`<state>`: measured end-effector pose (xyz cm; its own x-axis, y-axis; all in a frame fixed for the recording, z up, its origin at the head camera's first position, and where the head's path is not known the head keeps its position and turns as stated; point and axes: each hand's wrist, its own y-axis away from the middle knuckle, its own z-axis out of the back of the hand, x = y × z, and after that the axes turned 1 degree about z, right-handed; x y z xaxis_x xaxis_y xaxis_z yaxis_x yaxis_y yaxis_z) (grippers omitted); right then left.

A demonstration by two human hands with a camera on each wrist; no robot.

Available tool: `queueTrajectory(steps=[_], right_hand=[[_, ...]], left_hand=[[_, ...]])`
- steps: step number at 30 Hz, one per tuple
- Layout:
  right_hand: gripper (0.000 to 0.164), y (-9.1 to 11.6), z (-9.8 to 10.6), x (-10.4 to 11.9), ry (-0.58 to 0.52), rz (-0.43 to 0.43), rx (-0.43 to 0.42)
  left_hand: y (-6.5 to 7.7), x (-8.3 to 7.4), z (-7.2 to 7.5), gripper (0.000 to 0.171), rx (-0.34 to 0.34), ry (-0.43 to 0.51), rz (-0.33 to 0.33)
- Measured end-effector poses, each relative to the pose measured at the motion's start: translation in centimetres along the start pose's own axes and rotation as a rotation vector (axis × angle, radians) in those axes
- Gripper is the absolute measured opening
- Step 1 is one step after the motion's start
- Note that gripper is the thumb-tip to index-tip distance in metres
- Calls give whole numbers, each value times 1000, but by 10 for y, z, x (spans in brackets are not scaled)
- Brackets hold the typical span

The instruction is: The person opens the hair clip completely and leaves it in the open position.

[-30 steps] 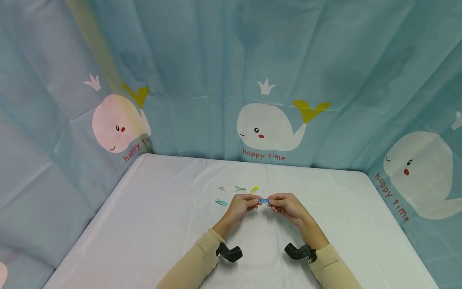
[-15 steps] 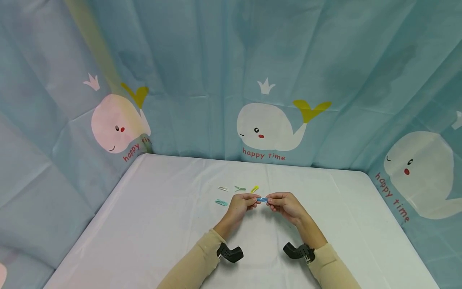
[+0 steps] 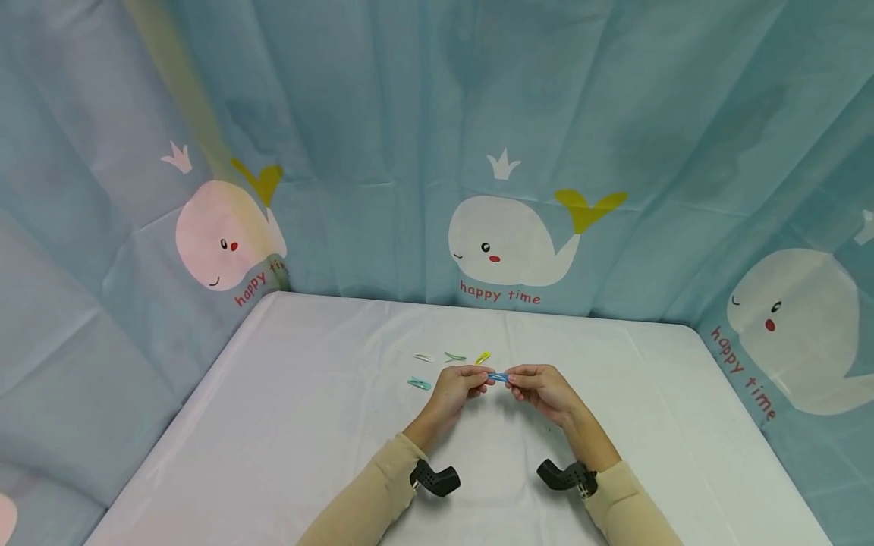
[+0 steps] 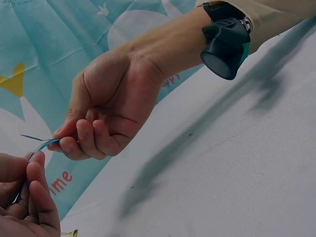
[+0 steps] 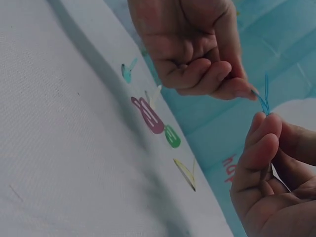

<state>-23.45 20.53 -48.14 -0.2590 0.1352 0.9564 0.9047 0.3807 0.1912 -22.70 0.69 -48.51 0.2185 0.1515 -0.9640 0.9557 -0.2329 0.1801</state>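
Observation:
Both hands hold a blue snap hair clip (image 3: 498, 377) above the table, one at each end. My left hand (image 3: 454, 390) pinches its left end between thumb and fingers. The right hand (image 3: 542, 388) pinches the other end the same way. In the left wrist view the blue clip (image 4: 45, 143) looks bowed, with a thin strip standing apart from its frame. Two separated strips of the clip (image 5: 265, 101) also show in the right wrist view. Fingertips hide both of its ends.
On the white table (image 3: 300, 425) beyond the hands lie a teal clip (image 3: 419, 384), a whitish clip (image 3: 423, 357), a green clip (image 3: 454, 356) and a yellow clip (image 3: 483, 357). The right wrist view also shows a mauve clip (image 5: 150, 116). A whale-print curtain (image 3: 369, 227) surrounds the table.
The hands stay in nearly the same place with the blue hair clip between them. Its visible part shifts and turns very slightly. The clips on the table have not moved.

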Motion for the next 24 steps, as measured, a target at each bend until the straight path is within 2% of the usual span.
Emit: queueTrajectory(steps=[8, 14, 18, 24], right_hand=[[11, 2, 2, 0, 57, -13, -25], [20, 1, 0, 0, 205, 0, -101], [25, -1, -1, 0, 271, 15, -121], [23, -5, -1, 2, 271, 23, -157]], left_hand=[[-1, 4, 1, 23, 8, -20, 14], [-2, 8, 2, 21, -3, -60, 18], [-2, 9, 3, 21, -6, -59, 24], [-2, 5, 3, 22, -18, -115, -39]])
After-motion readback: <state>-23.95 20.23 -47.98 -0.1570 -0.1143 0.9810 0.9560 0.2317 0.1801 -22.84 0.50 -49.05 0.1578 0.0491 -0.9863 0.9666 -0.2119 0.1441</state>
